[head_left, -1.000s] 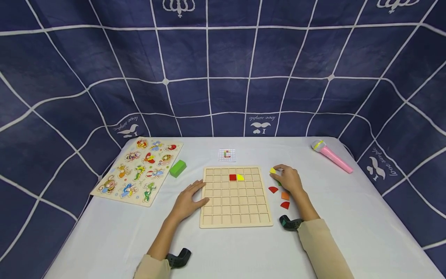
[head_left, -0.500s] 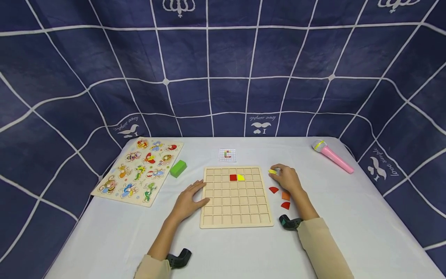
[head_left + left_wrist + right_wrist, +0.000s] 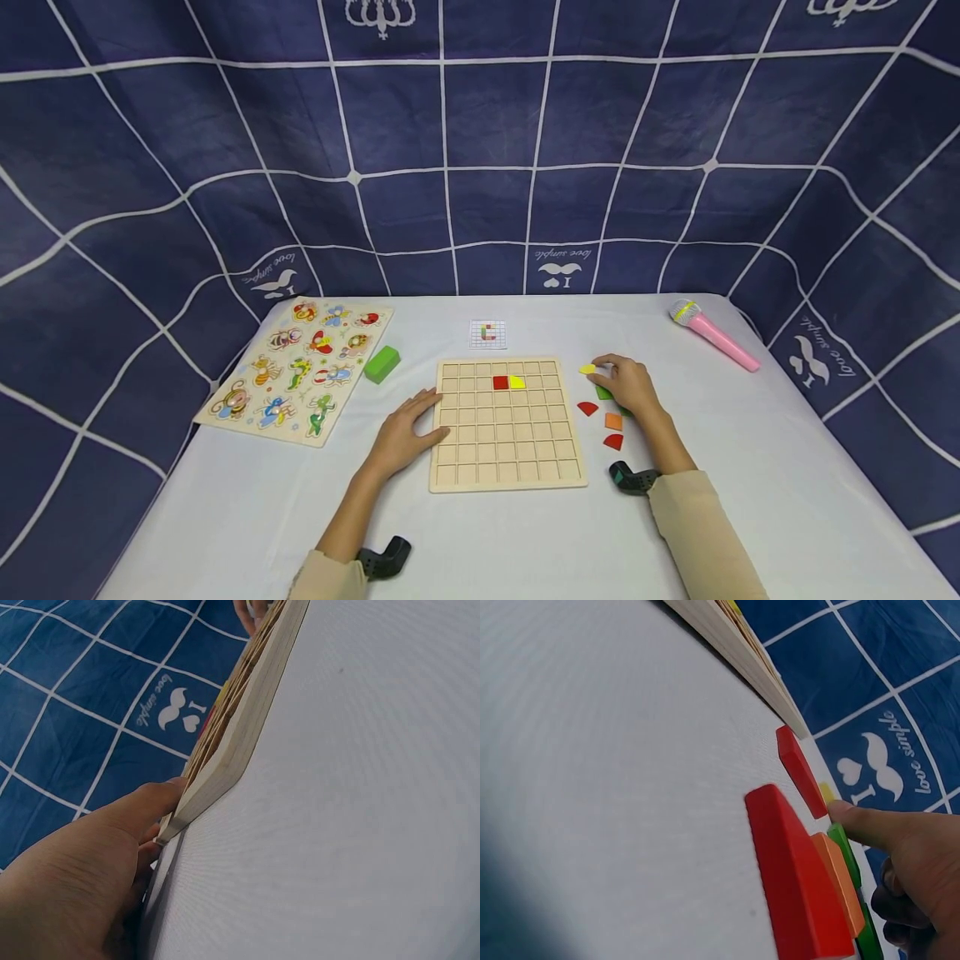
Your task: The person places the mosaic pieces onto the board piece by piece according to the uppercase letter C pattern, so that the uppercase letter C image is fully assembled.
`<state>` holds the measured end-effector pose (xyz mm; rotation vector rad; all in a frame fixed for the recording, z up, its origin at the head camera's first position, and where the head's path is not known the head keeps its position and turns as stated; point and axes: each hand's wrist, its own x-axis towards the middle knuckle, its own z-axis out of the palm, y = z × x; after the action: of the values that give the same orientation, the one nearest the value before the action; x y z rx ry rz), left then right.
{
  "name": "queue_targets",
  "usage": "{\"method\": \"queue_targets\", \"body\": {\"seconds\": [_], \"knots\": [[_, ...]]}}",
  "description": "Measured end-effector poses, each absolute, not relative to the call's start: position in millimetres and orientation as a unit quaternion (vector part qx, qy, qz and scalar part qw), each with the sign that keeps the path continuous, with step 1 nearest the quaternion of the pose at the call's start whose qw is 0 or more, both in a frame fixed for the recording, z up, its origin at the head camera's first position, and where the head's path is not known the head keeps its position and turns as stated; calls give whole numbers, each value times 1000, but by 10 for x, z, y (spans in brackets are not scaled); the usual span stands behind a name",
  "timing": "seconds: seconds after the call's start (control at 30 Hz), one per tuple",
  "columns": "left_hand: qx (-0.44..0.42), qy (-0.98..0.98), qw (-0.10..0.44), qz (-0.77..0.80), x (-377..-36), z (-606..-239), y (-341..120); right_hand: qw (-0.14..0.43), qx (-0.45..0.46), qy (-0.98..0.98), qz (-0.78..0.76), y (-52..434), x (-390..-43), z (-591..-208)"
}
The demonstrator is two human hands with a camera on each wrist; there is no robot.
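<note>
Sitting between the thumb and index finger of the right hand [image 3: 627, 387], a yellow piece [image 3: 587, 369] is pinched at its near side, just right of the wooden grid board [image 3: 507, 473]. A second ago it showed its face more squarely to the head camera; now it looks flatter and narrower. The hand and forearm have shifted slightly to the right since half a second ago, and two green pieces [image 3: 603, 392], hidden then, have come into sight beneath it. Near them on the white cloth [image 3: 525, 542] lie an orange square [image 3: 613, 421] and two red quarter-rounds [image 3: 587, 408], all unmoved. On the board, a red square [image 3: 500, 382] and a yellow quarter-round [image 3: 517, 382] occupy neighbouring cells of the second row from the far edge, as before. The left hand [image 3: 402, 435] rests at the board's left edge just as it did, fingers loosely extended, thumb over the rim. Farther out, a small patterned card [image 3: 488, 334] lies beyond the board, a green block [image 3: 382, 364] and an insect puzzle [image 3: 292, 387] to its left, and a pink microphone [image 3: 716, 337] at far right.
</note>
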<state>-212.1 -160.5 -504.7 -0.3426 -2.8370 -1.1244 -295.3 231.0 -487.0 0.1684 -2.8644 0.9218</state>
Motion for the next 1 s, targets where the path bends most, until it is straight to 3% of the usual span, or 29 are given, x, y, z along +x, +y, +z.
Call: {"method": "queue_targets", "body": {"seconds": [0.33,0.7,1.0], "knots": [[-108,-924,34,-366,-2123,-5046,-1610,92,95,-936,327,2190,-2931,-4780],[-105,-923,32,-369,-2112,-5043,-1596,106,170,-912,359,1513,-2886,-4592],[-105,-923,33,-368,-2112,-5046,-1598,85,199,-905,367,1053,-2890,-4606]]}}
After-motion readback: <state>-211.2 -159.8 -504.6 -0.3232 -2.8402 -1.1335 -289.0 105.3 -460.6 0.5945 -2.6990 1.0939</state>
